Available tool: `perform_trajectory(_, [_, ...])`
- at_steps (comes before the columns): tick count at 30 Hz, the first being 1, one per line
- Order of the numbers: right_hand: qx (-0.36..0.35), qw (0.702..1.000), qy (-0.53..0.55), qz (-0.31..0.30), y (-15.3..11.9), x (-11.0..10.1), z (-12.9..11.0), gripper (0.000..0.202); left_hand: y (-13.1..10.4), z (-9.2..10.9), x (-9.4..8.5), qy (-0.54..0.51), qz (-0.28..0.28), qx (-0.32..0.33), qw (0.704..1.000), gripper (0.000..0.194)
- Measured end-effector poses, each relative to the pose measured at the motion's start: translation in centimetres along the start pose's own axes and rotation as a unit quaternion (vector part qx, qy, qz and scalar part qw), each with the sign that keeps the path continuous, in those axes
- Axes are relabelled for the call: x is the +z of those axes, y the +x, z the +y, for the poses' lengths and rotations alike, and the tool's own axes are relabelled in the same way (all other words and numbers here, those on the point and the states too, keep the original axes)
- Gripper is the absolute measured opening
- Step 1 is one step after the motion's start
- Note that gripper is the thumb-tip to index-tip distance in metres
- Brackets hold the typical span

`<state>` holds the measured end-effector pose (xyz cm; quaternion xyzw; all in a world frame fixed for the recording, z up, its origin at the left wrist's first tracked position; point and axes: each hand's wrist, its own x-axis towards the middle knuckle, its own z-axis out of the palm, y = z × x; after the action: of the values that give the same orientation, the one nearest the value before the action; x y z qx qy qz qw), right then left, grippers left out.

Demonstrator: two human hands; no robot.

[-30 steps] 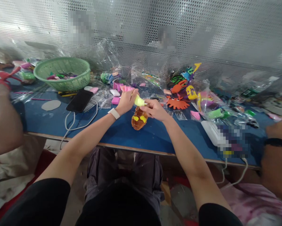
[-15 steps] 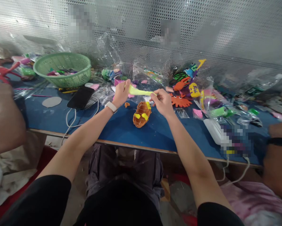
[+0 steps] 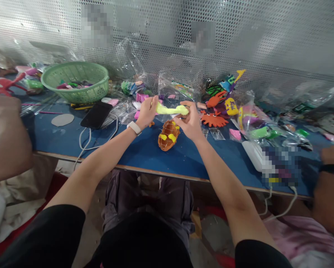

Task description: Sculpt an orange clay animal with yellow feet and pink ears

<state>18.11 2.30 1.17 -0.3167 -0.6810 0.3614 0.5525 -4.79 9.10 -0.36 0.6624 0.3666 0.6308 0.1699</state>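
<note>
Stretching pale yellow clay [image 3: 169, 109] | thin middle, lumpy right end | both hands' fingers [image 3: 153, 102] pinching it

We can read no text, label, brand, number or sign here. The yellow piece [image 3: 231, 107] carries purple marks, but we cannot make out any letter in them. The green label [image 3: 300, 107] on the clear bottle at the right is too small and blurred for us to read, and so is the coloured print on the clear packet [image 3: 182, 89] near the perforated wall [image 3: 155, 22]. Two pixelated patches on that wall and one on the surface [image 3: 189, 160] show us nothing legible either.
</note>
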Motion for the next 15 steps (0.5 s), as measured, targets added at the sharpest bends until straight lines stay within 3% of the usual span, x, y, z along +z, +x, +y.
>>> perform_trajectory(2, [-0.017, 1.0, -0.021, -0.004, -0.2, 0.1, 0.0, 0.075, -0.2, 0.3, 0.1, -0.002, -0.004, 0.004, 1.0, 0.086])
perform_trajectory(5, [-0.047, 0.994, -0.102, -0.005, -0.4, 0.2, -0.4, 0.056, -0.7, 0.9, 0.3, 0.006, -0.013, 0.002, 1.0, 0.084])
perform_trajectory(8, [-0.04, 0.988, -0.149, -0.015, -0.5, 0.3, -0.6, 0.054, -1.3, 1.5, 0.6, 0.006, -0.024, 0.003, 1.0, 0.084])
perform_trajectory(12, [-0.022, 0.99, -0.136, -0.001, -0.3, 0.5, -0.4, 0.062, -1.3, 1.5, 0.9, 0.002, -0.025, 0.0, 1.0, 0.083])
perform_trajectory(15, [-0.004, 0.998, -0.062, 0.019, 0.2, 0.6, -0.4, 0.062, -0.5, 0.1, 0.7, 0.001, 0.001, -0.01, 1.0, 0.082])
